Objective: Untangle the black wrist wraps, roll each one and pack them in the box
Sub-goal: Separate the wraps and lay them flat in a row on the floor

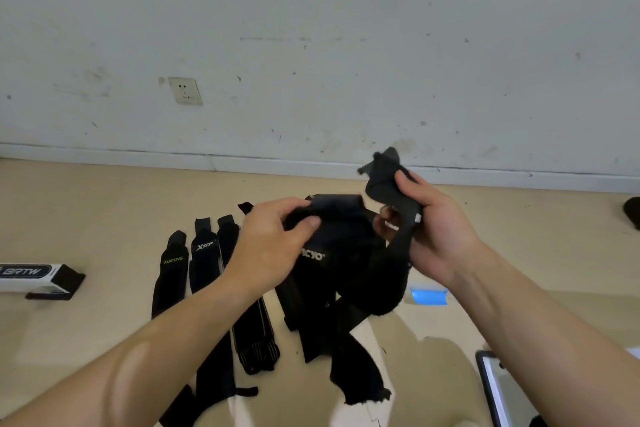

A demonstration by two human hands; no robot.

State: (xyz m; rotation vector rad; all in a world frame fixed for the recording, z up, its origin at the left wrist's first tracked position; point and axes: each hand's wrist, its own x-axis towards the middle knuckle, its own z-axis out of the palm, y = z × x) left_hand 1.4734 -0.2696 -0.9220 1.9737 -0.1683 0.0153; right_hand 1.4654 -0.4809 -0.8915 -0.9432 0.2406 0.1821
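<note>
Beige floor [104,211] is meeting a white wall [311,45]. Far left, the box [31,276] is lying flat. Next, straight wraps [204,267] are lying with long axes running away from the person. The left hand [273,246] is pinching the top of the tangle [346,281]; the right hand [440,229] is gripping one wrap end [388,180], raised up-right. Between both hands the tangle is hanging, tails trailing floorward. Judgement: the left hand is nearer the box; separation is calling for a rightward pull.

I see black tangled wraps [346,288], white lettering beside my left hand [273,246]; left of it a black flat wrap [171,274] lettered green; below my right hand [443,229], a blue patch [429,296].
</note>
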